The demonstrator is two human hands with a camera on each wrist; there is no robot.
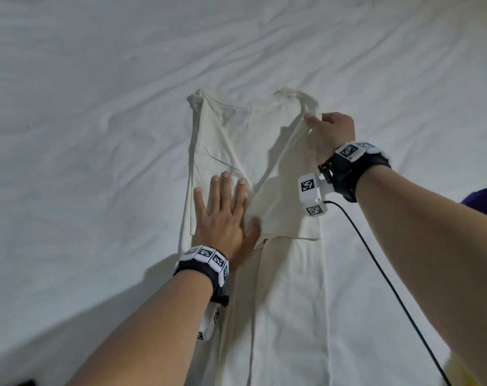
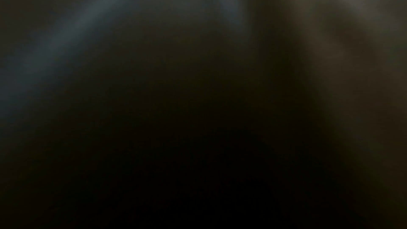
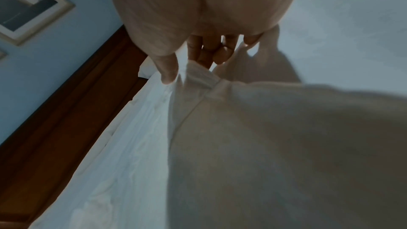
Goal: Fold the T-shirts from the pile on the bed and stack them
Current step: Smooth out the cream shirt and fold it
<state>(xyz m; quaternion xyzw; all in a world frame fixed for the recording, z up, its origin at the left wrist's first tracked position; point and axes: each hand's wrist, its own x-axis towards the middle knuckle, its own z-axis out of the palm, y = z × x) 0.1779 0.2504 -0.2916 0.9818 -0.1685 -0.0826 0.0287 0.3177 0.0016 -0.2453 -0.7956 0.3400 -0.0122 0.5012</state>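
A cream T-shirt [image 1: 289,288] lies lengthwise on the white bed sheet [image 1: 97,107], collar at the far end. My left hand [image 1: 223,215] lies flat on its middle, fingers straight, pressing the cloth down. My right hand [image 1: 327,129] pinches the shirt's right shoulder edge and lifts it, so the sleeve side hangs folded toward the middle. In the right wrist view the thumb and fingers [image 3: 169,69] hold the cream T-shirt [image 3: 275,145] by its seam. The left wrist view is dark and shows nothing clear.
Wrinkled sheet surrounds the shirt on all sides. A purple cloth [image 1: 484,201] shows at the right edge and something yellow [image 1: 459,371] at the lower right. A black cable [image 1: 381,274] trails from my right wrist. A wooden headboard [image 3: 66,119] and a framed picture [image 3: 26,6] appear beyond.
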